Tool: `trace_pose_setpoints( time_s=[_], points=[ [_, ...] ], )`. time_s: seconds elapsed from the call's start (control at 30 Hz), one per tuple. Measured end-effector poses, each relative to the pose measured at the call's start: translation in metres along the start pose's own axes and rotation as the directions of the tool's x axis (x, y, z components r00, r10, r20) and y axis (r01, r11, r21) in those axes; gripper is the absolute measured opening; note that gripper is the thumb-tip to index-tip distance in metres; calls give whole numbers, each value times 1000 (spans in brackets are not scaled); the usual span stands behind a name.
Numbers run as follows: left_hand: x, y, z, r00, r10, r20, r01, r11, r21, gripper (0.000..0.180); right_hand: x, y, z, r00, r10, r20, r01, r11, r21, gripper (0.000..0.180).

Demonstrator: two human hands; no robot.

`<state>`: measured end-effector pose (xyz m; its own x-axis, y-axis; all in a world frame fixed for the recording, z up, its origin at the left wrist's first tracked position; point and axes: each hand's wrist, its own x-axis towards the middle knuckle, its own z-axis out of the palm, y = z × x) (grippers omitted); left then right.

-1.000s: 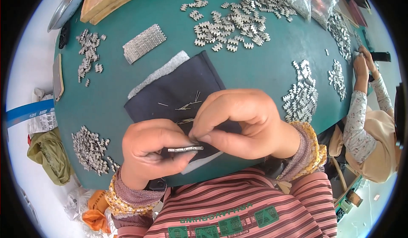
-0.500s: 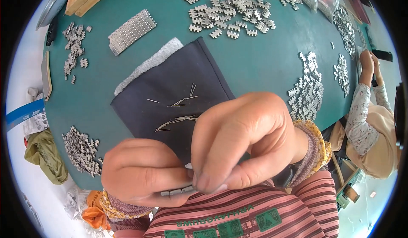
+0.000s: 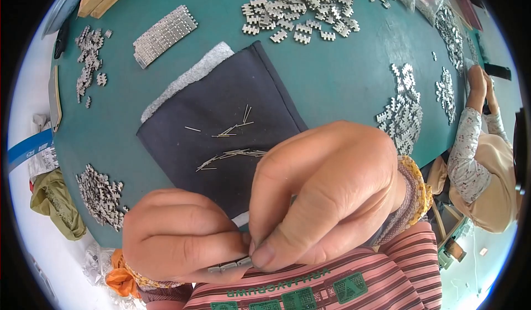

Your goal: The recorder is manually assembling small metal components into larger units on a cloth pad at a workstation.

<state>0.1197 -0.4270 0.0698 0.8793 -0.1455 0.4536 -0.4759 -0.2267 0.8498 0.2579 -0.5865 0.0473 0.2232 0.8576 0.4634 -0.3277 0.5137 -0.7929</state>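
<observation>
Metal link strip (image 3: 229, 266), small and silvery, sits pinched between both hands close to the chest, low enough for fine fitting. Left hand (image 3: 180, 235) clamps it from below; right hand (image 3: 326, 194) presses fingertips on its end. Behind, thin pins (image 3: 232, 154) lie loose on a dark cloth (image 3: 182, 144), kept from rolling across the green bench (image 3: 332, 72). Piles of links (image 3: 401, 113) lie well apart.

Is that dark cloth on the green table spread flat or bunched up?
Spread flat: the dark cloth lies smooth on the green table, thin metal pins scattered loose on top.
</observation>
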Motion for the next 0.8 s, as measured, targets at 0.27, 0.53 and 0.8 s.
trace_pose_setpoints(
  time_s=[0.27, 0.53, 0.8],
  points=[
    [-2, 4, 3, 997, -61, -53, 67, 988, 138, 25, 2, -3, -3, 999, -31, 28, 35, 989, -144, 8],
    [-6, 8, 11, 963, -216, -161, 254, 929, 271, 23, 4, -6, -10, 982, -137, 132, 184, 862, -473, 10],
    [-5, 7, 12, 942, -247, -227, 295, 931, 214, 23, 5, -10, -7, 998, -16, 56, 41, 880, -473, 9]
  ],
)
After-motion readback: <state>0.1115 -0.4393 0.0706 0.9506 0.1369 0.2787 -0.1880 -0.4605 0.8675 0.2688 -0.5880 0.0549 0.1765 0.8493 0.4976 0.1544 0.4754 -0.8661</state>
